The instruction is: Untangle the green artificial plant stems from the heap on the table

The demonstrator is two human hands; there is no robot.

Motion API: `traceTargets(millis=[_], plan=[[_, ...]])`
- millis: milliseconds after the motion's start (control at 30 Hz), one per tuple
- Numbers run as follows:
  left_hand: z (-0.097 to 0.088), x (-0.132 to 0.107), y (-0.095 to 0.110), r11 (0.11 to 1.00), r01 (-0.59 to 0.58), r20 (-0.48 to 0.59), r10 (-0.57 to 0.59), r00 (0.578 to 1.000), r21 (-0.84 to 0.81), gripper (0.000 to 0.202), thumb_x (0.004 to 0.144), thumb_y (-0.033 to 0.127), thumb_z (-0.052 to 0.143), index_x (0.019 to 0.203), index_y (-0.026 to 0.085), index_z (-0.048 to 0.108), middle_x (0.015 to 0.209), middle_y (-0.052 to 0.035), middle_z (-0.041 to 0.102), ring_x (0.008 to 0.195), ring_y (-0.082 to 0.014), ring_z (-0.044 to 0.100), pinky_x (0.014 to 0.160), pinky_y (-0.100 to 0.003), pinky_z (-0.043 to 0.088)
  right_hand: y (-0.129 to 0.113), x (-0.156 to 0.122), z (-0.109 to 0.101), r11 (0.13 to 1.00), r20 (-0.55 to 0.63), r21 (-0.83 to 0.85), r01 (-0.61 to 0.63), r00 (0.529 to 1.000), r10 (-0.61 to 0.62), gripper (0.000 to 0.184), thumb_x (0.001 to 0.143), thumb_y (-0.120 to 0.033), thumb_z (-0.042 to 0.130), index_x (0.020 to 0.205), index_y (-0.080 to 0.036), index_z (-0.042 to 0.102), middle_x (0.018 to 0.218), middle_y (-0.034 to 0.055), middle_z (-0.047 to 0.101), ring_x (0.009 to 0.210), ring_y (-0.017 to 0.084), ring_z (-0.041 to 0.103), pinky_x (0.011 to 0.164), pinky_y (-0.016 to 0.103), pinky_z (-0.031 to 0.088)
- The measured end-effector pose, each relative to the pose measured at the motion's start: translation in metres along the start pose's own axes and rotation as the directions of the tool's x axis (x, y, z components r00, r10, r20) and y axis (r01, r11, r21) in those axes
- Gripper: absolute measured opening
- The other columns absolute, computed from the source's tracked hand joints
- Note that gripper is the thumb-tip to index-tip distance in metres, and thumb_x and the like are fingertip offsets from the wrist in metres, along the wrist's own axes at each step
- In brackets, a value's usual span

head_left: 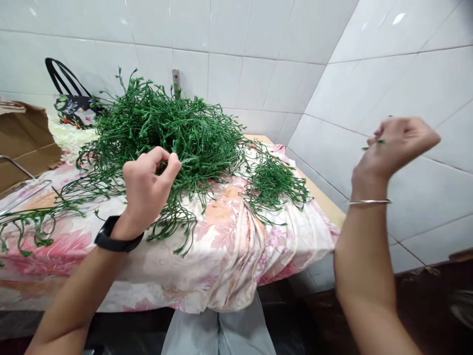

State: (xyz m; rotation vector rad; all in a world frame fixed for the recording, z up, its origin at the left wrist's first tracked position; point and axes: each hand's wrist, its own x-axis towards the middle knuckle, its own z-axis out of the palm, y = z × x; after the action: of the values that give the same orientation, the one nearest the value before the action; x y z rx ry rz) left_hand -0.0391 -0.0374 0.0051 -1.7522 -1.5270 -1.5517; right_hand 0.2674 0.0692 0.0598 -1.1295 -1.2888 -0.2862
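- Left hand (150,190), 1: fingers curled in, thumb tip brought near the forefinger. We cannot tell whether a stem is caught inside.
- Right hand (401,143), 1: held up before the tiled wall (321,148), slightly blurred, fingers folded on what we take for a green sprig (380,142) (only its tips show).
- Handling note: stems this thin and tangled would, we judge, come free best 1 at a time, pinched low and drawn out smoothly, while the other hand steadies the rest. A light pinch should spare the small heads, and a hard tug might drag neighbours along.
- Large pile of green stems (173,128), 1: directly behind the left hand as we look, some strands lying just beside its fingers; well apart from the right hand, off to its left.
- Smaller heap of green stems (275,182), 1: between the 2 hands, right of the large pile and near it.
- Loose stems (44,214), several: left of the left hand, spread toward the table's near edge.
- Floral cloth (218,212), 1: beneath all the greenery, bunched in folds at the front.
- Floral bag (76,109), 1, and cardboard (27,143): farther left.
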Motion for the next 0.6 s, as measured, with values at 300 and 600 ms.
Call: traceTargets(millis=[300, 600], plan=[[0.008, 0.004, -0.001, 0.995, -0.019, 0.226, 0.041, 0.973, -0.100, 0.025, 0.083, 0.026, 0.047, 0.059, 0.017, 0.043, 0.048, 0.0050, 0.037, 0.046, -0.0073, 0.031, 0.051, -0.024, 0.026, 0.004, -0.017, 0.013, 0.973, 0.345, 0.231, 0.007, 0.934, -0.089, 0.021, 0.075, -0.016, 0.053, 0.054, -0.016, 0.052, 0.048, -0.0033, 0.039, 0.046, 0.006, 0.033, 0.046, 0.024, 0.024], [0.021, 0.006, 0.004, 0.935, -0.341, 0.569, 0.331, 0.753, -0.094, 0.023, 0.086, 0.028, 0.041, 0.066, 0.017, 0.046, 0.052, 0.0036, 0.045, 0.051, -0.0093, 0.038, 0.059, -0.024, 0.033, -0.008, -0.036, 0.020, 0.944, 0.784, 0.248, 0.217, 0.528, -0.327, 0.027, 0.076, -0.037, 0.059, 0.057, -0.017, 0.060, 0.058, -0.0007, 0.046, 0.057, 0.009, 0.038, 0.055, 0.026, 0.029]])
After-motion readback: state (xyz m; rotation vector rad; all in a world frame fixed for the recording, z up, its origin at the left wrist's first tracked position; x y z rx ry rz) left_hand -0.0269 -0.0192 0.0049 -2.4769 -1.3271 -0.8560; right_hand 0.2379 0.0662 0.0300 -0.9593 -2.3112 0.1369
